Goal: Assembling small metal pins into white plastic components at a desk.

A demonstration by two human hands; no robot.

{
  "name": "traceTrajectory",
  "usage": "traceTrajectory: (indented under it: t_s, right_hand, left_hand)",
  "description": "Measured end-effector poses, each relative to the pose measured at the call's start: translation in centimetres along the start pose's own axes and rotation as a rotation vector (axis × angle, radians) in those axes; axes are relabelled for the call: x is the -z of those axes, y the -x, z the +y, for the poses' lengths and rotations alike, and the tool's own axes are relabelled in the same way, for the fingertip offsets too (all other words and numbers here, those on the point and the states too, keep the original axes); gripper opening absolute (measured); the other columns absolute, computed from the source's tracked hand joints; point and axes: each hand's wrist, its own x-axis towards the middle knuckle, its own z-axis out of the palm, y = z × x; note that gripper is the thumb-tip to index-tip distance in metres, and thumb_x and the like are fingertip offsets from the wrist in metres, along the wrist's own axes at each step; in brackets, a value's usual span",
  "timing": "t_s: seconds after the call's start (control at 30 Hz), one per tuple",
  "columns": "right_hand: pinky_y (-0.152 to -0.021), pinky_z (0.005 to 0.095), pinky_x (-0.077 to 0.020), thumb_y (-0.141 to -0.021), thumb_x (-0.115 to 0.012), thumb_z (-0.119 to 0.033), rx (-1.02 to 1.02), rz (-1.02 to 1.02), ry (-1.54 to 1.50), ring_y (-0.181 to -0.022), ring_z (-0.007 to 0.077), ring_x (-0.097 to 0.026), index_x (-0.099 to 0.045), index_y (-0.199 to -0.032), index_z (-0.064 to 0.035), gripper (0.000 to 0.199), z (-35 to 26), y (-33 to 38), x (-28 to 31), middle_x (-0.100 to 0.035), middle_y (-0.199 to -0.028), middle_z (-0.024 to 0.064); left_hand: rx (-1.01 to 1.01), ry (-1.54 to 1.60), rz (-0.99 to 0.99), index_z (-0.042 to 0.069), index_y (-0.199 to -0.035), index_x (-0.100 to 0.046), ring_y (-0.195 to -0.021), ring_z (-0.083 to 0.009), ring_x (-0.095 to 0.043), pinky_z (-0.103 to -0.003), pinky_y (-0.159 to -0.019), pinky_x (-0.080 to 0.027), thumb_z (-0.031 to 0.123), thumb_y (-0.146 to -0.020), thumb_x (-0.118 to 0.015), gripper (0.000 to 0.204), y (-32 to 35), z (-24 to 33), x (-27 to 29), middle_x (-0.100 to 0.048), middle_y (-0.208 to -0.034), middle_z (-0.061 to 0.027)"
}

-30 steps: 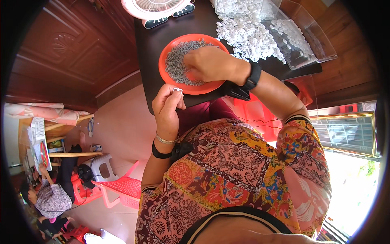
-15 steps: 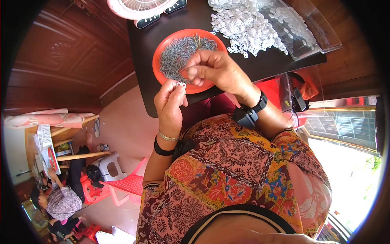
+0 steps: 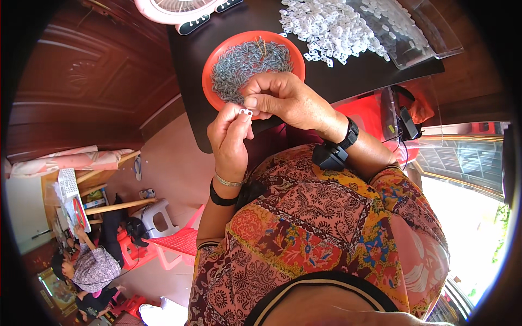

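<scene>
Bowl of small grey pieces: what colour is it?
The bowl is orange-red; it shows best in the head view.

Your round orange-red bowl (image 3: pixel 299 61) looks like smooth, slightly glossy plastic; the slim grey pieces (image 3: pixel 239 68) heaped inside look metallic, dully shining; your small white two-holed piece (image 3: pixel 246 112) seems smooth plastic; your multicoloured patterned top (image 3: pixel 310 217) is matt cloth; the reddish-brown carved panel (image 3: pixel 103 70) looks like glossy wood.
</scene>
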Motion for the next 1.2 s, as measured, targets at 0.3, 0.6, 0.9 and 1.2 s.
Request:
traceTrajectory:
  t_s: [0.3, 0.6, 0.9, 1.2]
  right_hand:
    - [-0.06, 0.0298, -0.0455, -0.088, -0.062, -0.014, 0.12, 0.053, 0.415, -0.066, 0.013, -0.057, -0.057, -0.081, -0.0015, 0.014, -0.4, 0.3, -0.2, -0.058, -0.069, 0.0057]
    - [-0.061, 0.0261, -0.0428, -0.089, -0.062, -0.009, 0.149, 0.083, 0.462, -0.069, 0.0085, -0.052, -0.055, -0.079, -0.0009, 0.014, -0.5, 0.7, -1.1, -0.055, -0.071, 0.0032]
    - [-0.058, 0.0337, -0.0493, -0.081, -0.068, -0.017, 0.382, 0.436, 0.769, -0.063, 0.0268, -0.062, -0.065, -0.082, -0.0044, 0.013, -2.2, 0.4, 4.1, -0.063, -0.071, 0.0125]
    - [-0.07, 0.0369, -0.0502, -0.081, -0.061, -0.021, 0.063, 0.495, 1.572, -0.078, 0.0293, -0.065, -0.067, -0.092, -0.0054, 0.02, -6.6, 0.9, 19.4, -0.067, -0.086, 0.0131]
  left_hand:
    - [0.004, -0.09, 0.005, 0.006, -0.065, -0.04, -0.053, -0.0078, -0.038, -0.023, -0.05, -0.032, 0.012, -0.086, -0.047, 0.023, 0.3, 0.1, -0.2, -0.04, -0.059, 0.0]
    - [-0.065, -0.035, 0.047, 0.004, -0.066, -0.041, -0.052, -0.0058, -0.038, -0.023, -0.048, -0.03, 0.009, -0.087, -0.049, 0.023, 0.7, -0.7, 0.1, -0.043, -0.057, 0.0003]
    - [-0.022, 0.049, 0.056, 0.002, -0.077, -0.048, -0.056, -0.0085, -0.039, -0.023, -0.053, -0.034, 0.009, -0.089, -0.045, 0.015, 0.8, -0.4, 1.0, -0.04, -0.062, -0.0001]
    - [-0.013, 0.17, 0.105, 0.002, -0.076, -0.047, -0.055, -0.0074, -0.037, -0.023, -0.053, -0.035, 0.009, -0.09, -0.046, 0.016, 1.0, -0.4, 1.4, -0.039, -0.063, 0.0005]
